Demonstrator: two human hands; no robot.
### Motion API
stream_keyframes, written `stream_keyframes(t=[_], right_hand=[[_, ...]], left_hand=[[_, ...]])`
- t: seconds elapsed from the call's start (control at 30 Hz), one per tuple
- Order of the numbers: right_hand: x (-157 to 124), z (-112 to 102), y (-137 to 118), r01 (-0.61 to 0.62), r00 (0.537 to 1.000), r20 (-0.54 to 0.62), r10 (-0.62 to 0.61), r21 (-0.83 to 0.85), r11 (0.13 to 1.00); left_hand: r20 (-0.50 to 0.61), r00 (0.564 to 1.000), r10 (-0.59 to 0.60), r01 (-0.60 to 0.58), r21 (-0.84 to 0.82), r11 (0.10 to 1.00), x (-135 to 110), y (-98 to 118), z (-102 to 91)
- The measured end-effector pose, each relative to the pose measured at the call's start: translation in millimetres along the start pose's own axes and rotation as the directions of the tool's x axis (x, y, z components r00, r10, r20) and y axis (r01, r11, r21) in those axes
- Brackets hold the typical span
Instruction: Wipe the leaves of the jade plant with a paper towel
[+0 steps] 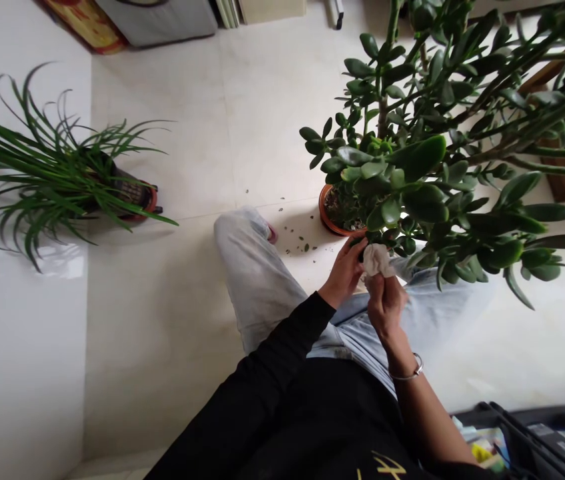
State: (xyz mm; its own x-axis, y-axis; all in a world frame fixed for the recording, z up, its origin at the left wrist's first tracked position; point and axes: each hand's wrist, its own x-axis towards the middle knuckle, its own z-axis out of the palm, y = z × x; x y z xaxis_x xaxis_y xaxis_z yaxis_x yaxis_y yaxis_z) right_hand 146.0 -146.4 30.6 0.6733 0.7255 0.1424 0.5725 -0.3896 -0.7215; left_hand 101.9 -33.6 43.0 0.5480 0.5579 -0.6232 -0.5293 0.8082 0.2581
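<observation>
My right hand (386, 303) pinches a crumpled white cloth (377, 261) against a thick leaf of a large jade plant (415, 160). My left hand (345, 273) reaches up beside the cloth, its fingers closed around the low foliage and apparently supporting a leaf from behind. The plant grows from a round terracotta pot (330, 213), whose far side is hidden by leaves. A silver bangle (409, 369) circles my right wrist.
Fallen leaf bits (292, 233) lie on the pale tile floor next to my bent knee (247, 267) in light jeans. A long-leaved green plant (57, 180) stands in a dark pot at left. A black organizer (527, 433) holding assorted items sits bottom right.
</observation>
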Motion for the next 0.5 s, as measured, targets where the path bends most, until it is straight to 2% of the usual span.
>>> stream_keyframes(t=[0.1,0.17,0.27,0.5], right_hand=[[8,1,-3,0.033,0.999,0.006,-0.032,-0.056,0.998],[11,2,-4,0.058,0.998,0.028,-0.056,-0.086,0.995],[12,2,-5,0.083,0.996,0.040,-0.078,-0.137,0.987],[14,-2,0,0.074,0.995,-0.049,-0.086,-0.215,0.974]], left_hand=[[0.156,0.987,0.034,-0.047,0.081,0.996,4,0,-2.5],[0.201,0.979,0.035,-0.056,0.098,0.994,5,1,-3.7],[0.215,0.977,0.008,-0.035,0.123,0.992,6,4,-4.1],[0.209,0.978,-0.025,-0.020,0.209,0.978,4,10,0.4]])
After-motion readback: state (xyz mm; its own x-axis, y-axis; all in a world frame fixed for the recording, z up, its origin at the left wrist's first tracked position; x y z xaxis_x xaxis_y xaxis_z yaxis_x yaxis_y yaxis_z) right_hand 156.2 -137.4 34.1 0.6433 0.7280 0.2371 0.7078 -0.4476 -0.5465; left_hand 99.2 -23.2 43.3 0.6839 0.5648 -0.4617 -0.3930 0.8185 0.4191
